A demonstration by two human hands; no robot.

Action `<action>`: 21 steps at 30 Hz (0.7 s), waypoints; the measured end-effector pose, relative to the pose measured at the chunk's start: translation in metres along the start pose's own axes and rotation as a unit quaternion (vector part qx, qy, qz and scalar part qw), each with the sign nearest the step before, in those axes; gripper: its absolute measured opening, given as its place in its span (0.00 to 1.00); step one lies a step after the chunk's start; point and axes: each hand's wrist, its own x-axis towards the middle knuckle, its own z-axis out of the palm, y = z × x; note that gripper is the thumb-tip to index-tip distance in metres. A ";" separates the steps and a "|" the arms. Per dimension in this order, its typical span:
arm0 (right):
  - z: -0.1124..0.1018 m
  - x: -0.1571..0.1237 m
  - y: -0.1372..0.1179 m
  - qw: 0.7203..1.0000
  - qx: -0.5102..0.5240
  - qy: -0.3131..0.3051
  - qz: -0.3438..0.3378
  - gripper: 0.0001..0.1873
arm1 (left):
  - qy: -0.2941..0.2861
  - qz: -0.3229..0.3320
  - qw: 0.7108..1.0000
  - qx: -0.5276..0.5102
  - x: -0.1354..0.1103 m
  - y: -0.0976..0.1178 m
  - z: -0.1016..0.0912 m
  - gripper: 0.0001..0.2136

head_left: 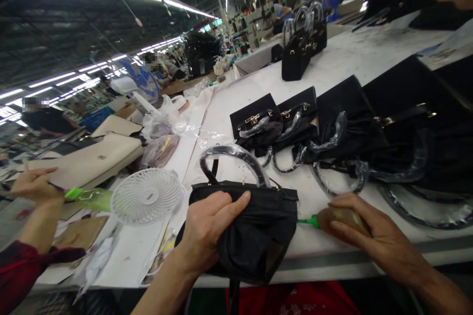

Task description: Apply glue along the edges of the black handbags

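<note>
Just right of the white fan [148, 197], the left hand [207, 222] clamps its fingers on the black handbag [264, 238], seemingly steadying it, while farther right the right hand [364, 224] grips a brown bottle [342, 221], green nozzle [313, 221] levelled at the handbag's side!

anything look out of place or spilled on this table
Mostly on the left: the pale green bottle looks tipped or leaning behind the small white fan, though the camera angle may exaggerate it. Crumpled plastic is heaped nearby. I see no spill, and no clear damage on the held black bag.
</note>
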 end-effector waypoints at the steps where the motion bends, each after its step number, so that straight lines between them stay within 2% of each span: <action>1: 0.000 0.000 -0.001 1.000 0.002 -0.001 0.000 0.14 | 0.000 -0.004 1.000 -0.001 -0.001 0.001 0.000 0.15; 5: 0.001 -0.001 0.000 0.998 -0.009 0.069 0.002 0.17 | -0.001 -0.012 1.000 0.001 -0.006 0.004 0.000 0.15; 9: -0.001 -0.004 -0.002 0.999 0.020 -0.011 0.041 0.14 | 0.013 -0.025 0.999 -0.019 -0.015 0.004 0.003 0.16; 10: -0.002 -0.005 -0.003 0.999 0.025 -0.015 0.045 0.14 | 0.017 -0.033 0.999 -0.024 -0.018 0.005 0.003 0.16; 13: -0.002 -0.009 -0.004 0.999 0.023 0.031 0.036 0.16 | 0.017 -0.045 0.998 -0.035 -0.025 0.006 0.004 0.16; 18: -0.001 -0.010 -0.007 1.000 0.018 -0.002 0.008 0.12 | 0.013 -0.048 0.998 -0.035 -0.030 0.010 0.001 0.17; 21: 0.000 -0.011 -0.009 0.999 0.006 0.045 0.003 0.13 | 0.016 -0.054 0.998 -0.036 -0.031 0.012 0.000 0.16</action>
